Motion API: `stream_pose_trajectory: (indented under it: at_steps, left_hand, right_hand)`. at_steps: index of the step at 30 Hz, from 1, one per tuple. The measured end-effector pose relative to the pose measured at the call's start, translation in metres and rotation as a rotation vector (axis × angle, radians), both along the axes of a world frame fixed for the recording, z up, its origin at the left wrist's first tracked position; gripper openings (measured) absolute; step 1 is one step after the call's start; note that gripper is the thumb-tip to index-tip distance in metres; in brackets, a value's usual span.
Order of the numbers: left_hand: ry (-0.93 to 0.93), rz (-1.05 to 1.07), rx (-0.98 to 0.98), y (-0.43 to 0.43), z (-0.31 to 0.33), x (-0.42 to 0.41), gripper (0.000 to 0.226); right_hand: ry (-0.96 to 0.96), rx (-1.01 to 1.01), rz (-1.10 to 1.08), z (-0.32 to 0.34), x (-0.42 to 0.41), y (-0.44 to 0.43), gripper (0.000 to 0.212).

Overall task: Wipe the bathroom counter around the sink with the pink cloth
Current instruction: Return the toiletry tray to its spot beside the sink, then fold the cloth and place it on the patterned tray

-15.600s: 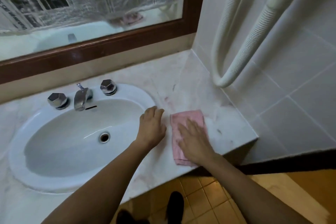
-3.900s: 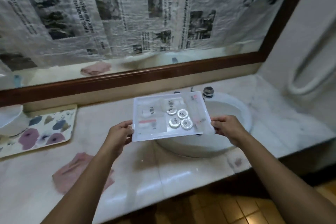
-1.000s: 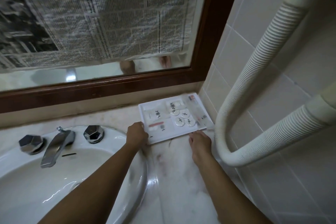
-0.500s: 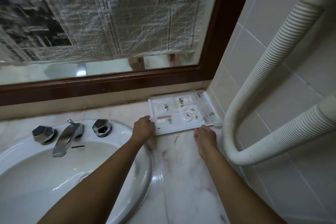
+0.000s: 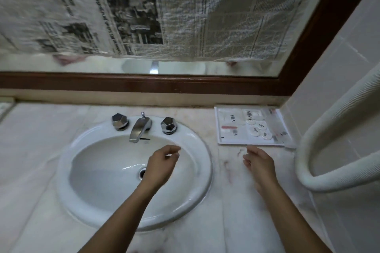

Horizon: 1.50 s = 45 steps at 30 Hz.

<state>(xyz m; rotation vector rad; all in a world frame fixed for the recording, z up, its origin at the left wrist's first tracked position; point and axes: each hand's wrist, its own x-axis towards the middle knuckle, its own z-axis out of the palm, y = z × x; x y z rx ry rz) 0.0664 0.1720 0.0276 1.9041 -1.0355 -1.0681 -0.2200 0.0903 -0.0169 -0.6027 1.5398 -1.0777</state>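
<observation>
Pale marble worktop (image 5: 37,150) holding oval white ceramic sink (image 5: 63,174); flat white plastic tray (image 5: 224,138) in back right corner. Left hand (image 5: 162,165) over sink, right hand (image 5: 259,163) near tray: fingers loosely curled, empty. Pink cloth out of frame, likely soft, limp, light; best bunched mid-fabric.

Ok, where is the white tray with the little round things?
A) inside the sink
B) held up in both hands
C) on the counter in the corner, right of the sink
C: the tray lies flat on the counter in the back corner, right of the sink, and neither the left hand nor the right hand holds it.
</observation>
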Motion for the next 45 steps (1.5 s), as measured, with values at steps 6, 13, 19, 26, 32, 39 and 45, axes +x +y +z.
stream_pose_trajectory:
  at_steps: [6, 13, 19, 26, 32, 39, 45]
  left_hand:
    - [0.033, 0.171, -0.032, 0.085, 0.008, 0.066, 0.018]
    - [0.089, 0.407, -0.042, 0.185, 0.021, 0.159, 0.023]
    - [0.074, 0.515, -0.056, 0.26, 0.025, 0.268, 0.019]
    - [0.028, 0.567, -0.008, 0.34, 0.004, 0.41, 0.02]
    - [-0.034, 0.645, 0.038, 0.376, -0.01, 0.487, 0.016]
    - [-0.188, 0.65, 0.13, 0.359, -0.033, 0.546, 0.032]
    - [-0.214, 0.673, 0.171, 0.363, -0.052, 0.564, 0.04]
  right_hand:
    - [0.074, -0.045, 0.226, 0.008, 0.066, 0.038, 0.033]
    - [0.127, -0.086, 0.57, 0.026, 0.175, 0.094, 0.029]
    - [0.192, -0.138, 0.781, 0.031, 0.308, 0.15, 0.028]
    - [0.241, -0.211, 0.94, 0.037, 0.487, 0.214, 0.03]
    - [0.353, -0.281, 1.214, 0.046, 0.624, 0.24, 0.029]
    - [0.629, -0.398, 1.453, 0.022, 0.78, 0.238, 0.045]
    - [0.881, -0.479, 1.493, -0.017, 0.876, 0.218, 0.056]
